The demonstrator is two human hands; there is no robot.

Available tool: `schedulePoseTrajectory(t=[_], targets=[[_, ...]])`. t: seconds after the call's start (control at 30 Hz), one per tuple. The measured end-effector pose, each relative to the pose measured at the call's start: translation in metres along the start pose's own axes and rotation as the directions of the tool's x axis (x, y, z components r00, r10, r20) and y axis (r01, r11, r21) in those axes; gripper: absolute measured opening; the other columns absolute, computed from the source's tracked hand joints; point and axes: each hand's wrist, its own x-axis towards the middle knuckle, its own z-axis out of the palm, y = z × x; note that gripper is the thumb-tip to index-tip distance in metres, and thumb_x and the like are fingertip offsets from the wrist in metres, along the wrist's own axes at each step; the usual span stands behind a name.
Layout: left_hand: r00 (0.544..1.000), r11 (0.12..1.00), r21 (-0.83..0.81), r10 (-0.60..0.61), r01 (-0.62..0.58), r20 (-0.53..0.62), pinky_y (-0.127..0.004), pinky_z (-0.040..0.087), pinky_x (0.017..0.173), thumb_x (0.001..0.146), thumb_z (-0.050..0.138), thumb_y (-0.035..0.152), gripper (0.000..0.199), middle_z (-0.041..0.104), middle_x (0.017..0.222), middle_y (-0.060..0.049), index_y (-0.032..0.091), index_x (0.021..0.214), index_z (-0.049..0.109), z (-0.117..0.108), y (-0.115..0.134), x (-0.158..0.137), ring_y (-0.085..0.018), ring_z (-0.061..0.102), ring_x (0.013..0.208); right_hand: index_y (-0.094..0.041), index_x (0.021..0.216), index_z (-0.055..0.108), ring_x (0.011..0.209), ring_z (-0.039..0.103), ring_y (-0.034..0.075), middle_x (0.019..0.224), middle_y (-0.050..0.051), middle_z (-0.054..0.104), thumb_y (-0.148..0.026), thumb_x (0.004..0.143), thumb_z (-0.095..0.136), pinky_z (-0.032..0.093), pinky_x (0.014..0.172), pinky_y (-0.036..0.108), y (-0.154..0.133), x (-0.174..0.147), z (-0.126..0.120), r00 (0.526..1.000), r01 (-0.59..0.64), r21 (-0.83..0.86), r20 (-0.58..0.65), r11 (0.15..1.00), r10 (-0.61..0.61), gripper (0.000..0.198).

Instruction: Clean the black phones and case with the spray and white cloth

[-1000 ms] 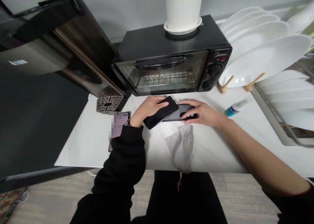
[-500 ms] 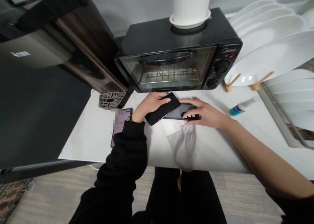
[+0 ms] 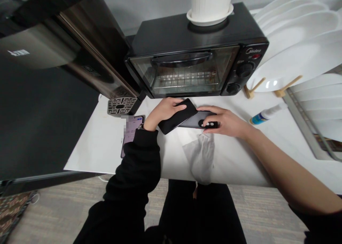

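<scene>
My left hand (image 3: 166,110) is closed on a black smartphone (image 3: 175,120), thumb across its dark face. The phone lies slantwise, one end overlapping a grey phone case (image 3: 191,120) with a black camera cutout panel. At the case's right end, my right hand (image 3: 223,121) grips its edges with thumb and fingers. A thin grey cloth (image 3: 201,156) lies just below the case and hangs over the counter's front edge. Left of my left wrist rests another phone (image 3: 132,130) with its screen lit.
Behind my hands stands a black toaster oven (image 3: 187,73) with a white pot (image 3: 211,5) on top. A spray bottle (image 3: 263,115) lies to the right, near racked white plates (image 3: 299,58). A drink dispenser's drip tray (image 3: 121,106) is at the left.
The view has shifted slightly. Both hands keep their hold on the phone and the case, with hardly any movement between them.
</scene>
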Motion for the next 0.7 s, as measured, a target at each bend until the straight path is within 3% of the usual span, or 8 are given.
schedulePoseTrajectory(t=[0.17,0.27,0.37,0.53,0.63,0.7], targets=[[0.988,0.994,-0.026,0.110,-0.108,0.105,-0.035,0.055,0.100,0.095,0.068,0.041,0.036,0.080,0.120,-0.001,0.023,0.124,0.078,0.005,0.013,-0.003,-0.026,0.073,0.110,-0.028,0.138,0.051,0.145,0.053,0.036,0.161,0.015,0.048,-0.052,0.076,0.088,0.047,0.117,0.056,0.009,0.001,0.007,0.990,-0.081,0.082,-0.110,0.993,0.090,0.076],[0.975,0.966,0.145,0.200,-0.213,0.102,-0.034,0.053,0.101,0.096,0.070,0.041,0.037,0.078,0.124,-0.002,0.029,0.130,0.076,0.016,0.021,-0.004,-0.025,0.073,0.113,-0.030,0.151,0.037,0.146,0.052,0.036,0.163,0.016,0.044,-0.052,0.074,0.090,0.046,0.118,0.054,0.011,0.001,0.011,0.989,-0.079,0.128,-0.112,0.989,0.094,0.097],[0.958,0.894,0.346,0.281,-0.283,0.059,-0.034,0.052,0.098,0.098,0.068,0.042,0.036,0.074,0.122,-0.004,0.031,0.132,0.073,0.032,0.028,-0.002,-0.023,0.071,0.111,-0.032,0.159,0.030,0.141,0.057,0.036,0.160,0.014,0.050,-0.052,0.072,0.091,0.049,0.116,0.053,0.011,0.001,0.014,0.987,-0.134,0.127,-0.074,0.983,0.144,0.108],[0.925,0.816,0.481,0.379,-0.321,-0.025,-0.041,0.049,0.104,0.096,0.072,0.041,0.031,0.070,0.112,-0.007,0.022,0.120,0.071,0.051,0.036,0.002,-0.028,0.060,0.117,-0.034,0.166,0.025,0.144,0.056,0.036,0.164,0.008,0.050,-0.049,0.072,0.092,0.049,0.117,0.050,0.008,0.003,0.015,0.979,-0.161,0.112,-0.109,0.981,0.173,0.117],[0.943,0.835,0.500,0.317,-0.229,-0.097,-0.040,0.050,0.099,0.094,0.073,0.049,0.040,0.066,0.118,-0.009,0.019,0.120,0.065,0.052,0.035,0.002,-0.027,0.061,0.113,-0.035,0.167,0.024,0.138,0.062,0.034,0.154,0.007,0.061,-0.047,0.074,0.090,0.052,0.113,0.048,0.006,0.003,0.011,0.972,-0.173,0.124,-0.135,0.977,0.190,0.115],[0.966,0.829,0.537,0.243,-0.159,-0.088,-0.041,0.049,0.098,0.095,0.069,0.057,0.046,0.065,0.119,-0.010,0.019,0.120,0.065,0.048,0.032,0.001,-0.028,0.064,0.109,-0.035,0.166,0.025,0.132,0.065,0.032,0.147,0.007,0.066,-0.043,0.076,0.089,0.052,0.112,0.047,0.005,0.004,0.007,0.967,-0.178,0.121,-0.160,0.977,0.196,0.111]])
